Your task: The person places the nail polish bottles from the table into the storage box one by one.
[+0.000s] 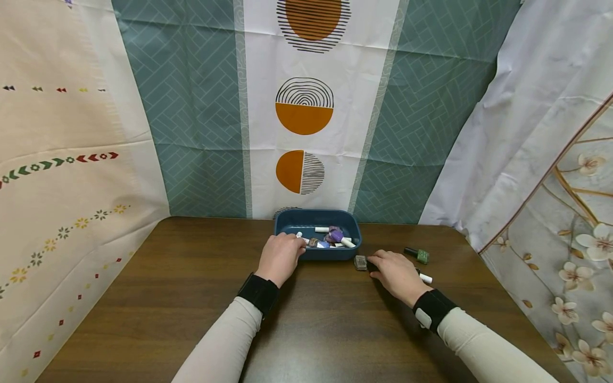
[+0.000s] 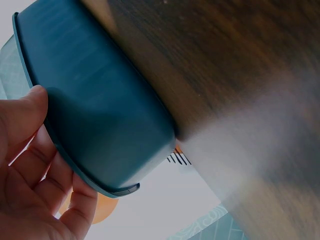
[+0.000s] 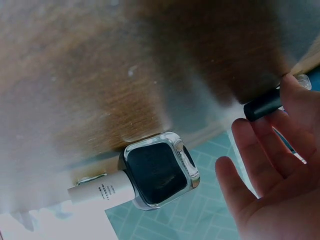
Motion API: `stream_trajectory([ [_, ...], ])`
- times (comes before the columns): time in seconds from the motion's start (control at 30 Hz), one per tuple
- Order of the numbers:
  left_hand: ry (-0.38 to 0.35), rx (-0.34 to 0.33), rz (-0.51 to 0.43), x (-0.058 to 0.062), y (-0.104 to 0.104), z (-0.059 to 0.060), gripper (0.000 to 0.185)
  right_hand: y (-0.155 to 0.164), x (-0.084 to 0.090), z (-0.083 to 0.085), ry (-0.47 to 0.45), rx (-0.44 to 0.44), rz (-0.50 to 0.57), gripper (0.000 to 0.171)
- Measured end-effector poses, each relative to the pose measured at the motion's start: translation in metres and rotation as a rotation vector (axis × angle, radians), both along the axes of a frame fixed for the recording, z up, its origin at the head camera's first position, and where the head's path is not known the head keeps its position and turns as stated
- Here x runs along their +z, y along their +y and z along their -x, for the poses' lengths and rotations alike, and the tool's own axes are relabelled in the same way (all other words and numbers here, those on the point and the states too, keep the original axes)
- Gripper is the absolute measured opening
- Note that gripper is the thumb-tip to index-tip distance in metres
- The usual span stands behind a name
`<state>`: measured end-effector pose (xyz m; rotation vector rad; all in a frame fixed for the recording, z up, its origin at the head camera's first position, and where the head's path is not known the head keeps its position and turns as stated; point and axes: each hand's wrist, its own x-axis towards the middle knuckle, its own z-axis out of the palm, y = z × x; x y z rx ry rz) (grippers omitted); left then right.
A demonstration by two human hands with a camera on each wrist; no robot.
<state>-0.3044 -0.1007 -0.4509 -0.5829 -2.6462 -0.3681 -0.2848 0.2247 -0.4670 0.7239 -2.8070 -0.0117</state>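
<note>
A dark blue bin (image 1: pixel 330 254) stands toward the back of the table with several nail polish bottles (image 1: pixel 337 235) in it, some with white caps. My left hand (image 1: pixel 281 255) grips its left front rim. In the left wrist view the thumb (image 2: pixel 36 102) lies on the outer wall while the other fingertips are hidden behind the rim. Right of the bin, my right hand (image 1: pixel 398 274) pinches a nail polish bottle (image 1: pixel 361 263) by its black cap (image 3: pixel 264 105), thumb on one side and fingers on the other. That bottle lies on its side, its glass end pointing at the bin.
Beyond the right hand lies a green nail polish bottle (image 1: pixel 422 256) with a black cap. A dark nail polish bottle (image 3: pixel 157 175) with a white cap lies beside the right hand, mostly covered by it in the head view. Patterned cloths hang behind the brown table (image 1: pixel 306 330).
</note>
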Motion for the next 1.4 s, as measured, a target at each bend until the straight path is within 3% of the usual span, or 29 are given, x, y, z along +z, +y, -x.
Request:
stream_trajectory([
  [0.73,0.018,-0.006,-0.01,-0.0004,-0.0004,-0.0002,0.009,-0.0074,-0.0031,0.0057,0.029,0.023,0.068,0.015],
  [1.4,-0.015,0.005,-0.01,-0.0014,0.0003,0.0009,0.011,-0.0059,-0.0032,0.0026,0.058,0.041,0.079,0.013],
])
